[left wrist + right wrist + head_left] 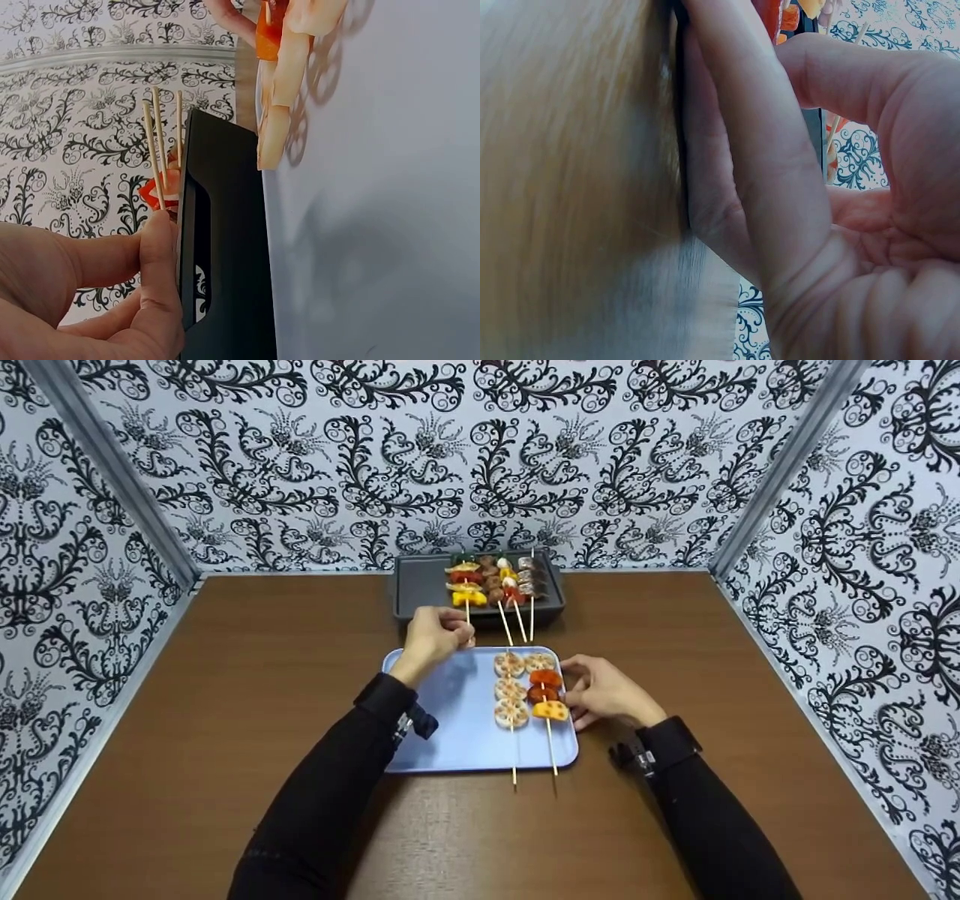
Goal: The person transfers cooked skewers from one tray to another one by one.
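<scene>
My left hand (pixel 439 637) pinches the bare stick end of the leftmost skewer (pixel 468 598), whose yellow and red pieces lie on a dark grill plate (pixel 421 585). In the left wrist view, thumb and fingers meet beside the plate's edge, and the stick is mostly hidden. At the right rim of a pale blue tray (pixel 461 750), my right hand (pixel 611 690) grips the tray's edge, its lower fingers close to the table. Near its thumb lies a skewer (pixel 551 710) with orange, dark red and yellow pieces. A lotus root skewer (pixel 511 712) lies to its left.
Several more skewers (pixel 532 577) lie on the grill plate, sticks pointing toward me over its front edge. Another lotus root slice (pixel 539 661) shows at the tray's upper right. The brown table (pixel 262 697) is bounded by patterned walls (pixel 435 457) behind and at both sides.
</scene>
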A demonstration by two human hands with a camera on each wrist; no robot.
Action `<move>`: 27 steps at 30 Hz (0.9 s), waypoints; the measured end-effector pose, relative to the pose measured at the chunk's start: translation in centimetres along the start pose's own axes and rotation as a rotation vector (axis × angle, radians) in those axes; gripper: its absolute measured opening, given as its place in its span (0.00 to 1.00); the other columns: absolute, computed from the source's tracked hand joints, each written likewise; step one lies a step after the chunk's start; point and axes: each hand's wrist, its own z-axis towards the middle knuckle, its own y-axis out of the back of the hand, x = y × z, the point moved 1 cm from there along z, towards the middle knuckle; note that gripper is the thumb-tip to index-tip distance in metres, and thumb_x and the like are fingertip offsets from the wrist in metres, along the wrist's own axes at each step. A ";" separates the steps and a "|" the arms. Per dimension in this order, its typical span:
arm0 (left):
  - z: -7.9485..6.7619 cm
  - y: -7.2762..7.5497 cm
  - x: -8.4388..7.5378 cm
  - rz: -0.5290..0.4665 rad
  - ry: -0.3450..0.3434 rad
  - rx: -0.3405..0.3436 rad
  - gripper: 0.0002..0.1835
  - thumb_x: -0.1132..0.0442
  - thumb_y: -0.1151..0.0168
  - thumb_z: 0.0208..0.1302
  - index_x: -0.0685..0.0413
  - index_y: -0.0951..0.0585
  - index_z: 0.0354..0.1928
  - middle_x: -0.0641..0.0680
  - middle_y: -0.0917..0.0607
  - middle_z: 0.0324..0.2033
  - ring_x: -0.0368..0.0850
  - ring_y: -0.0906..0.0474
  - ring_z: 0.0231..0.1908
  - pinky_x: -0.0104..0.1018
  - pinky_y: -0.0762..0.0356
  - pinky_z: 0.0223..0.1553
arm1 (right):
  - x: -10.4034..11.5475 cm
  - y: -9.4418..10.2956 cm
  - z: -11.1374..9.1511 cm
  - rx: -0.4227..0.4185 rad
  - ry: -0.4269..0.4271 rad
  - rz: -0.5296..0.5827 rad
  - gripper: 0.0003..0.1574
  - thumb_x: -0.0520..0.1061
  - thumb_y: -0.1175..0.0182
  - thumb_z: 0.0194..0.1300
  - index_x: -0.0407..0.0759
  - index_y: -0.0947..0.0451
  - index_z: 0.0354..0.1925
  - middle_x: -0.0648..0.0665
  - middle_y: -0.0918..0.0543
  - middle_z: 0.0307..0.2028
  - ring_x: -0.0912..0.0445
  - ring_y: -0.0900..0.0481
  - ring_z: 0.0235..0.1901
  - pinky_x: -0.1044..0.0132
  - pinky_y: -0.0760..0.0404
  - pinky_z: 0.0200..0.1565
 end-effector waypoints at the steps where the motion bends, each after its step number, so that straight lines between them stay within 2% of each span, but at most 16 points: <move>1: 0.0 0.0 0.0 -0.005 0.002 0.002 0.16 0.67 0.31 0.60 0.59 0.15 0.51 0.56 0.11 0.41 0.43 0.15 0.39 0.29 0.15 0.39 | 0.0 0.0 0.0 0.002 0.001 -0.002 0.41 0.34 0.35 0.62 0.44 0.38 0.70 0.32 0.18 0.36 0.44 0.14 0.26 0.46 0.12 0.30; 14: -0.1 0.3 -0.3 -0.049 -0.016 0.001 0.16 0.68 0.31 0.60 0.62 0.15 0.51 0.58 0.11 0.40 0.41 0.17 0.35 0.28 0.16 0.35 | -0.1 0.3 0.3 0.012 0.008 0.002 0.40 0.33 0.38 0.63 0.43 0.39 0.71 0.32 0.17 0.37 0.44 0.13 0.26 0.47 0.11 0.32; 20: -0.4 0.3 -0.4 -0.248 0.028 0.025 0.16 0.74 0.33 0.59 0.67 0.17 0.51 0.62 0.14 0.38 0.38 0.18 0.28 0.30 0.13 0.33 | -0.1 0.3 0.2 0.016 0.022 -0.005 0.40 0.34 0.37 0.62 0.42 0.39 0.70 0.33 0.16 0.36 0.46 0.13 0.26 0.49 0.11 0.32; 22: -0.5 0.3 -0.3 -0.287 0.038 0.029 0.16 0.75 0.34 0.59 0.68 0.18 0.51 0.62 0.14 0.37 0.39 0.18 0.27 0.31 0.13 0.33 | -0.2 0.3 0.2 0.014 0.021 -0.008 0.40 0.34 0.37 0.62 0.42 0.39 0.70 0.34 0.16 0.36 0.46 0.13 0.26 0.49 0.11 0.32; 27: -1.0 0.6 -0.5 -0.251 0.020 0.021 0.17 0.74 0.33 0.59 0.68 0.18 0.52 0.60 0.14 0.37 0.38 0.18 0.28 0.30 0.13 0.33 | -0.3 0.1 0.2 0.004 0.007 -0.006 0.41 0.33 0.37 0.61 0.43 0.38 0.70 0.33 0.16 0.36 0.46 0.13 0.26 0.49 0.11 0.31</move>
